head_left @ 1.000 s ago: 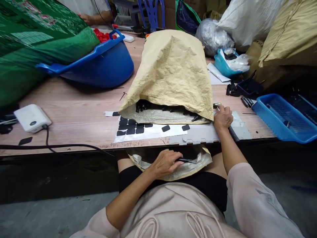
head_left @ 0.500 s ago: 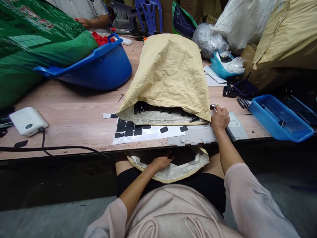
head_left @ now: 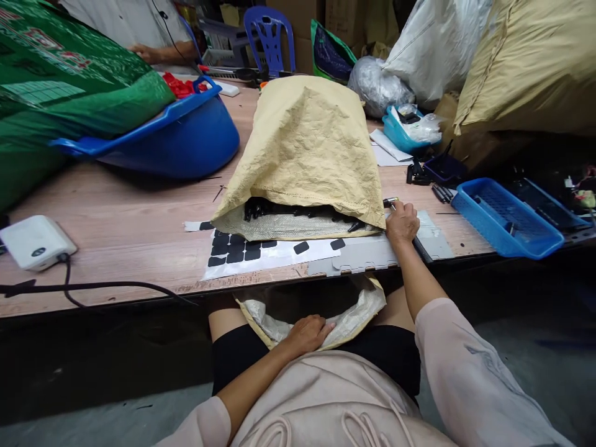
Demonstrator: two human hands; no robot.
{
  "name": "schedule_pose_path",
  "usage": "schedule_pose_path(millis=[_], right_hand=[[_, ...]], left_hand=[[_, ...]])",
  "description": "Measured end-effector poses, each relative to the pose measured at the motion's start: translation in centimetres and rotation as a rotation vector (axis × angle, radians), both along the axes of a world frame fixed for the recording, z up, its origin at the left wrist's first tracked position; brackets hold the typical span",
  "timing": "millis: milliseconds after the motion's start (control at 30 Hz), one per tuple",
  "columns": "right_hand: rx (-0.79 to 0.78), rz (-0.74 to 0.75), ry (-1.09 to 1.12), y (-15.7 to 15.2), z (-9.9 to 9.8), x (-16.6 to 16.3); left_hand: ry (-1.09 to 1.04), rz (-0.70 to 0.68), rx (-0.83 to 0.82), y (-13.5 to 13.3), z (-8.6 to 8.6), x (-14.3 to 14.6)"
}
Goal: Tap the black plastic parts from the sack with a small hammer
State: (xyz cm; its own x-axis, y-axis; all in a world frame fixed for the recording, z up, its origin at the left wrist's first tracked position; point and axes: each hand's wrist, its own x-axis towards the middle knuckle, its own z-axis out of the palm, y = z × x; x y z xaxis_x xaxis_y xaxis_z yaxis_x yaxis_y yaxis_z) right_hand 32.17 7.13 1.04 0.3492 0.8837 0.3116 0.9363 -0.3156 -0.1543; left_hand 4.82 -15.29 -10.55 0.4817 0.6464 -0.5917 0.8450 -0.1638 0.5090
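My left hand (head_left: 308,335) rests on the near rim of an open paper sack (head_left: 351,329) on my lap, its thumb held apart from the fingers and nothing visible in it. Dark space fills the lap sack's mouth. At the table's front edge, my right hand (head_left: 401,225) is closed around a black-handled tool (head_left: 422,250) that looks like a small hammer; its metal and black end shows above the fist. Left of that hand lies a large tan sack (head_left: 316,143), its mouth towards me, with small black parts (head_left: 261,208) inside.
A white sheet with black rounded stickers (head_left: 236,251) lies before the tan sack, beside grey sheeting (head_left: 354,257). On the left are a blue basin (head_left: 186,143), a white box (head_left: 37,242) and a cable. A blue basket (head_left: 521,239) stands right. Another person's hand (head_left: 146,53) shows behind.
My left hand has come back out of the lap sack's mouth onto its near rim. My right hand keeps its hold on the tool. The view has shifted slightly.
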Motion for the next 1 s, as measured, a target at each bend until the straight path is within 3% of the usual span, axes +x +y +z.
schedule_pose_path(millis=[300, 600, 1000], right_hand=[[-0.06, -0.014, -0.004, 0.0, 0.9, -0.5], [-0.06, -0.008, -0.012, 0.1, 0.6, -0.4], [-0.023, 0.012, 0.011, 0.4, 0.0, -0.1]], left_hand=[[0.073, -0.018, -0.015, -0.2, -0.6, 1.0], [0.101, 0.152, 0.126, 0.6, -0.1, 1.3], [0.106, 0.133, 0.157, 0.1, 0.3, 2.5]])
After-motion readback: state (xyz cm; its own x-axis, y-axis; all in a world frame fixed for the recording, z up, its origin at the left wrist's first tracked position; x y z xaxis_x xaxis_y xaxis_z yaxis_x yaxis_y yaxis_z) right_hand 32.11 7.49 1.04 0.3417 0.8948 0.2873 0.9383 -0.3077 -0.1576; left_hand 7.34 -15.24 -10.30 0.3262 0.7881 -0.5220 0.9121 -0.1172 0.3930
